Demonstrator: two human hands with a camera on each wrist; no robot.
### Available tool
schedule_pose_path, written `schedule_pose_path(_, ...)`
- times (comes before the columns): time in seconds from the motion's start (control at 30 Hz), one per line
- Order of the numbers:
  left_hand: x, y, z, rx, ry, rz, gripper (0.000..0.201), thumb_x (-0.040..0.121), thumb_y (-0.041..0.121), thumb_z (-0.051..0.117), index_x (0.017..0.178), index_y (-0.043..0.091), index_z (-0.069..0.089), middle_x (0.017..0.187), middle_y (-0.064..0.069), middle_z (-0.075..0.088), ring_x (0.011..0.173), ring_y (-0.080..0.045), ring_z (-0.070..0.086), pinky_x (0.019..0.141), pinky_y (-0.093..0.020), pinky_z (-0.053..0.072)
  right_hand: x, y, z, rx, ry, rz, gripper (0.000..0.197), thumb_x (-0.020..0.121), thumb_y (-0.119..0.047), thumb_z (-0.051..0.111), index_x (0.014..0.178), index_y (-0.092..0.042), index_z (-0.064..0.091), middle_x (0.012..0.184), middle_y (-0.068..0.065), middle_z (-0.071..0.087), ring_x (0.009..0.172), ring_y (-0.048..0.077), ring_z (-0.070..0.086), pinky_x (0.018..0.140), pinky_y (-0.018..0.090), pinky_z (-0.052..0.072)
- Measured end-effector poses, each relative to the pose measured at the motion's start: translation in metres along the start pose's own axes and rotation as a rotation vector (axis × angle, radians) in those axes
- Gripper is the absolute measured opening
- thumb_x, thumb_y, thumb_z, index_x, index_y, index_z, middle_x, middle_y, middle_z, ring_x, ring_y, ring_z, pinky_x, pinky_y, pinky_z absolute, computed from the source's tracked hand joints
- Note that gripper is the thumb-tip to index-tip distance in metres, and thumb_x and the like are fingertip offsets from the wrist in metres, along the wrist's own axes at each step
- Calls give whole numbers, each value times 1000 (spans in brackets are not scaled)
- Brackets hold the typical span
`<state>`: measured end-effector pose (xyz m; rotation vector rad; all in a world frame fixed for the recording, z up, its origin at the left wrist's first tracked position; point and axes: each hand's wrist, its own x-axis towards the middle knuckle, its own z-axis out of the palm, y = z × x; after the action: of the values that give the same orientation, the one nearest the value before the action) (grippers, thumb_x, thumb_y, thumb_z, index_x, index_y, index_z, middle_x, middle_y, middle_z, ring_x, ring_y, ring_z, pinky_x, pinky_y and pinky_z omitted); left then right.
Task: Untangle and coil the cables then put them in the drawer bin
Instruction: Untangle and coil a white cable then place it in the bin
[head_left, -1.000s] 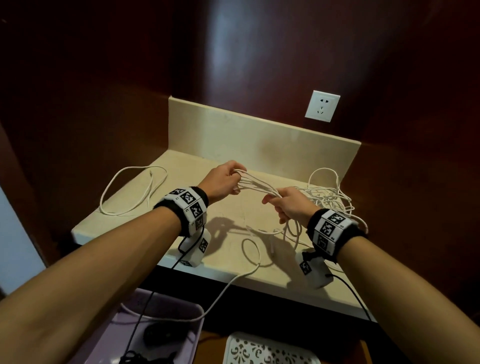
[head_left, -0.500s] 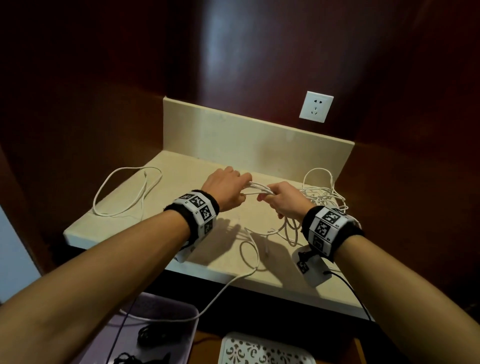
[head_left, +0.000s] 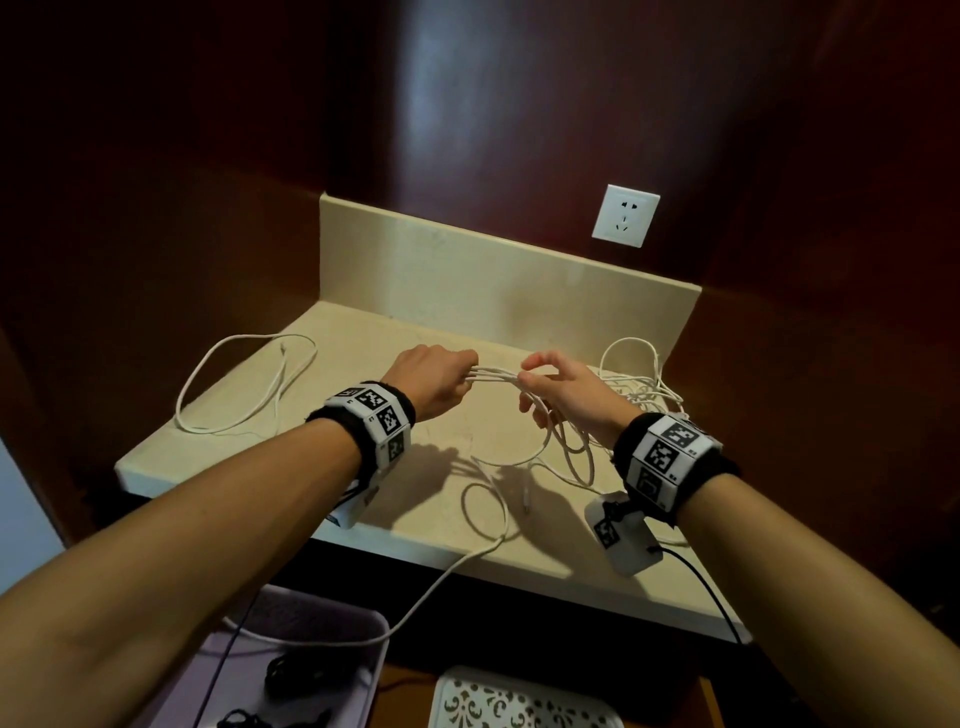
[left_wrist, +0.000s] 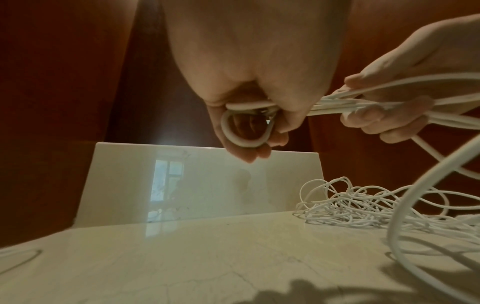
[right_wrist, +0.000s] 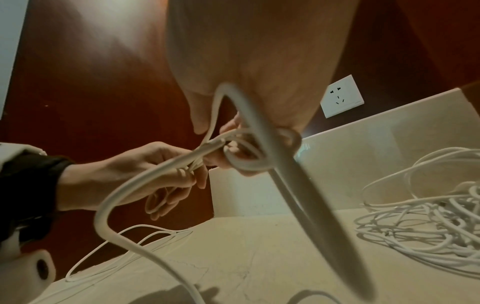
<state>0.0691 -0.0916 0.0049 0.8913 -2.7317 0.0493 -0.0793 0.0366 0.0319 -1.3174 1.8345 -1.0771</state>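
Cream stone counter (head_left: 431, 509) under loose white cables (head_left: 641, 387).

The cable (head_left: 493, 375) I hold between my left hand (head_left: 434, 382) and my right hand (head_left: 566, 392) is white, like the tangled pile (head_left: 641, 387) at the far right and the loose loop (head_left: 244, 384) on the left. The countertop (head_left: 415, 499) is pale cream with faint veining. My wristbands (head_left: 371, 421) are black with black-and-white square markers. The wall (head_left: 467, 130) is dark reddish brown, the socket (head_left: 626, 214) white. Near left, the bin (head_left: 332, 623) is pale lilac; beside it a white tray (head_left: 519, 699) has a cut-out scroll pattern.
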Motion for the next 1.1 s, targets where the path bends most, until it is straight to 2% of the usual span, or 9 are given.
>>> schedule_pose_path(0.17, 0, 0, 1, -35, 3, -11, 14, 97, 24, 43, 101, 18, 55, 97, -12, 65, 85, -33, 55, 66, -33, 33, 2, 2, 3, -18, 46, -32, 11, 93, -12, 63, 91, -9, 53, 72, 11, 62, 52, 18, 49, 50, 26, 37)
schedule_pose_path(0.3, 2, 3, 0, -31, 3, -1, 15, 95, 23, 45, 102, 19, 58, 99, -10, 66, 89, -33, 57, 68, -32, 35, 2, 2, 2, -39, 62, -55, 9, 91, -10, 66, 88, -8, 57, 69, 10, 58, 51, 15, 44, 46, 19, 38)
schedule_pose_path(0.43, 6, 8, 0, -15, 9, 26, 16, 96, 30, 47, 103, 21, 59, 98, -6, 67, 88, -29, 57, 69, -32, 37, 6, 4, 5, -103, 105, -79, 11, 87, -14, 70, 85, -13, 59, 65, 5, 54, 51, 13, 41, 47, 22, 36)
schedule_pose_path(0.57, 7, 10, -2, 7, -37, 7, 37, 97, 52, 44, 97, 20, 62, 80, 0, 56, 76, -22, 48, 66, -31, 33, 11, 11, 6, -143, 137, -53, 25, 84, -16, 74, 97, -16, 53, 70, 2, 56, 52, 10, 40, 49, 22, 31)
schedule_pose_path(0.7, 8, 2, -3, 61, -57, -22, 45, 97, 60, 35, 84, 22, 56, 69, 2, 50, 73, -22, 50, 64, -31, 34, 10, 15, -5, -260, 66, 27, 43, 79, -8, 77, 113, -21, 54, 83, 3, 57, 61, 14, 49, 53, 25, 39)
schedule_pose_path(0.8, 8, -3, -1, 84, -47, -17, 46, 97, 60, 34, 81, 21, 54, 64, 3, 45, 70, -22, 49, 61, -31, 33, 6, 17, -15, -388, -17, 66, 21, 82, -5, 72, 101, -12, 66, 70, 3, 58, 57, 14, 51, 53, 24, 43)
schedule_pose_path(0.9, 7, -2, 0, 94, -23, 0, 46, 98, 58, 34, 80, 20, 53, 64, 3, 46, 68, -22, 48, 62, -31, 33, 2, 22, -19, -380, -27, 143, 11, 85, -3, 69, 95, -5, 67, 69, 7, 59, 56, 15, 54, 50, 24, 47)
schedule_pose_path(1.0, 7, 0, 0, 97, -3, 24, 45, 99, 55, 34, 80, 19, 51, 60, 4, 42, 65, -21, 46, 61, -31, 33, -1, 25, -23, -336, 7, 212, 15, 86, -9, 70, 93, 4, 66, 69, 10, 57, 57, 19, 55, 51, 28, 53)
schedule_pose_path(1.1, 9, 3, 0, 102, -31, 38, 43, 100, 54, 33, 81, 20, 51, 60, 4, 41, 66, -22, 46, 62, -31, 32, -2, 25, -27, -359, 47, 244, 25, 83, -19, 76, 79, 1, 62, 62, 9, 52, 49, 18, 48, 45, 25, 45)
